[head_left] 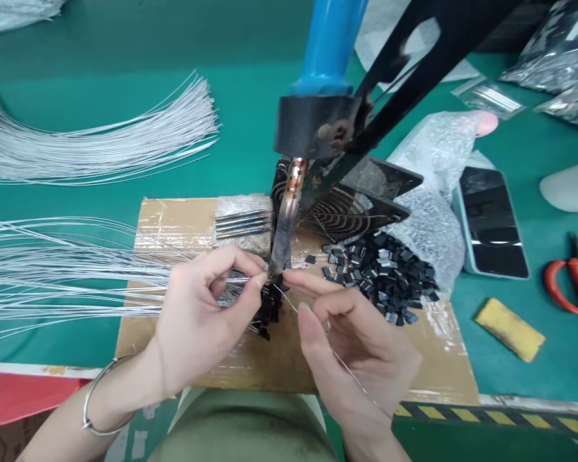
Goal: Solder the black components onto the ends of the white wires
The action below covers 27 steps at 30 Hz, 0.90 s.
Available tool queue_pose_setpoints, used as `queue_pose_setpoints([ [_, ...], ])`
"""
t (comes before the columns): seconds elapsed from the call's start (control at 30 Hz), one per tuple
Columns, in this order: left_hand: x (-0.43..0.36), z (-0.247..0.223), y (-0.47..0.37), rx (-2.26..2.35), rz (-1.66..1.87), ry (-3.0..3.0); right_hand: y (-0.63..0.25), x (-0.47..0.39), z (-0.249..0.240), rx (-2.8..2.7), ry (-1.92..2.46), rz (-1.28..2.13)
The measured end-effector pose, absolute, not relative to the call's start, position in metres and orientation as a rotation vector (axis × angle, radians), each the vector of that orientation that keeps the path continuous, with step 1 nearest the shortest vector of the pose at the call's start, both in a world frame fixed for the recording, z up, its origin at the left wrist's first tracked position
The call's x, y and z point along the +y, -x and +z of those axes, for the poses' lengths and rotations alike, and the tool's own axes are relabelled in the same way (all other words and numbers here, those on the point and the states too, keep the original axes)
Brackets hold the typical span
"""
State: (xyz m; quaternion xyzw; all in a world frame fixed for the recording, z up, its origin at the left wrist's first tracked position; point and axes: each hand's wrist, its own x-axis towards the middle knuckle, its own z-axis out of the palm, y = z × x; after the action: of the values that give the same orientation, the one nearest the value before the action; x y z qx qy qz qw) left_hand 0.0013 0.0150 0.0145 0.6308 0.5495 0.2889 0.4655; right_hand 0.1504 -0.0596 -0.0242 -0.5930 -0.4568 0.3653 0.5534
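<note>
Centrally, the soldering iron [328, 48] partly hides a fan [341, 218]; left hand [207, 314] pinches white wire [235, 280], right hand [363, 346] solder [359, 381].

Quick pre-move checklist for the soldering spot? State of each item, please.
1. Workpiece held: ok. The left hand pinches a small workpiece by the soldering iron tip.
2. Solder fed: ok. The right hand holds thin solder wire, its end pointing toward the tip.
3. Finger clearance: not ok, in my judgement. Fingertips of both hands sit very close to the tip.
4. Joint wetted: cannot tell. Too small and partly hidden.
5. Fan running: cannot tell from a still.
6. Black connector housings within reach: ok, likely. Piled beyond the right hand.
</note>
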Motion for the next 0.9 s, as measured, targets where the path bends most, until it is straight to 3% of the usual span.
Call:
queue_pose_setpoints([
  [0.9,0.0134,0.0146,0.0003,1.340,0.712,-1.572,-0.1464,-0.0589,-0.0274,-1.116,1.420,0.749],
])
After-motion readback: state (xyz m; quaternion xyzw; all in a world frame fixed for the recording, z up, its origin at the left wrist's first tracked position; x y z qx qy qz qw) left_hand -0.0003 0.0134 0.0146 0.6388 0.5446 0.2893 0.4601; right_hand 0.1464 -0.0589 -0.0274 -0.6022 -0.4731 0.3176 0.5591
